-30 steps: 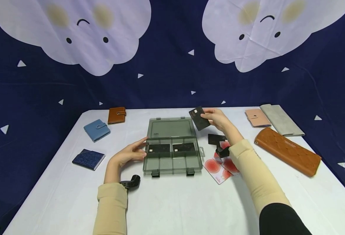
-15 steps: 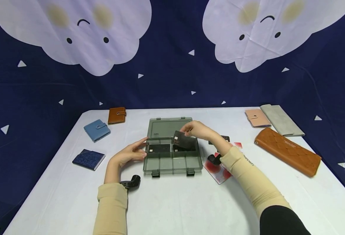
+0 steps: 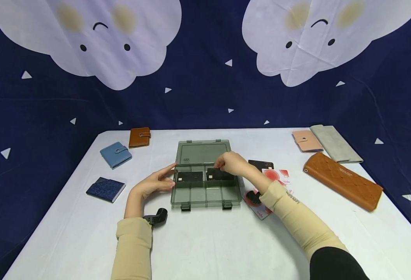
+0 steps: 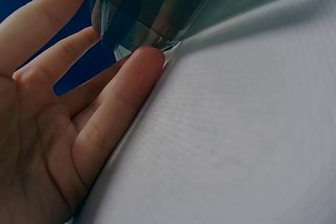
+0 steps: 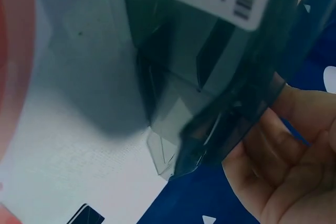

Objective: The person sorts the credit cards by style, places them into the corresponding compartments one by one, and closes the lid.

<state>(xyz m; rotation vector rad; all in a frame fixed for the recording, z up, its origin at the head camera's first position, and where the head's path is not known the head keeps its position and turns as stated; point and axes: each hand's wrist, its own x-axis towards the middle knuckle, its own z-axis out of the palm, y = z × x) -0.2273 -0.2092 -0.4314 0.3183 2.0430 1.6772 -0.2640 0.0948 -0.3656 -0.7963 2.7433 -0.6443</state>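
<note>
Open smoky-grey compartment box (image 3: 205, 186) at the centre of the white counter (image 3: 205, 241), lid laid back toward the far edge. The left hand (image 3: 154, 182), fingers straight and relaxed, rests against the box's left wall; the right hand (image 3: 231, 163) pinches a black card (image 3: 219, 174) lying in the rear right compartment, beside a second black card (image 3: 189, 177) in the rear left one. Loose cards (image 3: 273, 175) lie just right of the box; wallets (image 3: 116, 154) sit toward the far left and far right corners.
</note>
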